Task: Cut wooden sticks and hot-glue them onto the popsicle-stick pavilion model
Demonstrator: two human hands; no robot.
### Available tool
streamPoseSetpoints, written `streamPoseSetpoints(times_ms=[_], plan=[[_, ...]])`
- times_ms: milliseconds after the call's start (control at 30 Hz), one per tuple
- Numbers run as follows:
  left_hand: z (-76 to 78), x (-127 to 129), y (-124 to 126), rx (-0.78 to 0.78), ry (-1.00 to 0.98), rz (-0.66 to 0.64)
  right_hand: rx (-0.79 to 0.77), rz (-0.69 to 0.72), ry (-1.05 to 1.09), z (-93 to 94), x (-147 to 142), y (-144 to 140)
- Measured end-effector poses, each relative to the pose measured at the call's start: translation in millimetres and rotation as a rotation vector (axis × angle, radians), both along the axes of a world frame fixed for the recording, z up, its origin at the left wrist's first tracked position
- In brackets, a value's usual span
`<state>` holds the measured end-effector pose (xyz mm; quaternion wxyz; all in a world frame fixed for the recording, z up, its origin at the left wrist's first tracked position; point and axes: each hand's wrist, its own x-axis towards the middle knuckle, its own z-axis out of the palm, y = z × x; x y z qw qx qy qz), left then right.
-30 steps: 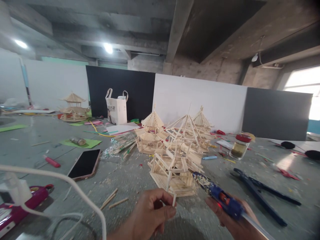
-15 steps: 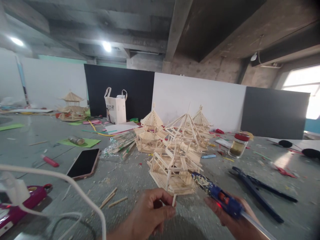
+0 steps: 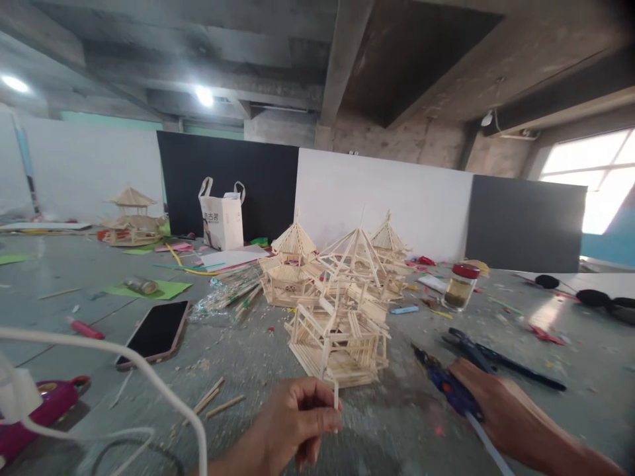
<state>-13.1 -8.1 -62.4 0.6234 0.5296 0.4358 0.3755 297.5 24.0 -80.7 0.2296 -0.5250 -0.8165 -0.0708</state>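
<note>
Left hand [image 3: 313, 420]: pinched on a short pale wooden stick [image 3: 336, 396]
Right hand [image 3: 477, 395]: curled around a blue glue gun [image 3: 449, 389]
Pale stick-built pavilion [image 3: 342, 347]: beyond left hand

Lettering: one legible spot, a pale paper-like carrier bag [image 3: 224, 228] with two loop handles. Bag stands upright toward the far edge of the table [image 3: 248, 363], left of the middle of that edge, in front of a black panel [image 3: 228, 175].

Print [image 3: 211, 217] runs across the upper half of the bag's front face, dark on off-white. Chinese characters, large, in one row: reads 古茗. Another mark directly left of these, close to the bag's left side edge; form unclear. Beneath the row, a finer line of print, too small to make out. Dark picture below that, lower left, blurred.
</note>
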Motion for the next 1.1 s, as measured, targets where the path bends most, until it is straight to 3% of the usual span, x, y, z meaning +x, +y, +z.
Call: streamPoseSetpoints(times_ms=[100,233,300,400,467,600,700,900,1000,1100], plan=[[-1.2,-1.6,3.0,-0.038,-0.066,-0.015,-0.116,0.026,-0.155,-0.7,13.1,41.3],[-5.6,-9.4,8.8,-0.035,-0.082,0.015,-0.165,0.033,-0.153,6.2,27.2,79.7],[-7.1,-10.8,10.3,-0.033,-0.085,0.041,-0.157,-0.003,-0.146,15.6,30.2,77.8],[-4.3,-5.0,8.4,-0.076,-0.133,0.085,-0.135,-0.05,-0.059,28.3,9.6,46.1],[1.9,3.3,5.0,-0.094,-0.168,0.107,-0.304,0.055,0.297,28.9,-23.6,15.1],[17.5,19.8,0.4,-0.085,-0.224,0.091,-0.976,0.359,1.098,14.7,-98.6,-31.0],[23.0,28.3,3.5,-0.05,-0.264,0.047,-1.136,0.427,1.471,9.6,-129.6,-36.6],[17.5,39.2,17.9,0.028,-0.249,0.047,-1.187,0.449,1.653,17.0,-137.4,-23.4],[18.3,36.1,20.0,0.109,-0.111,0.053,-1.005,0.361,1.634,17.6,-134.6,-16.2],[28.6,24.1,18.3,0.241,0.096,0.104,-0.857,0.259,1.619,18.5,-131.7,-5.6]])
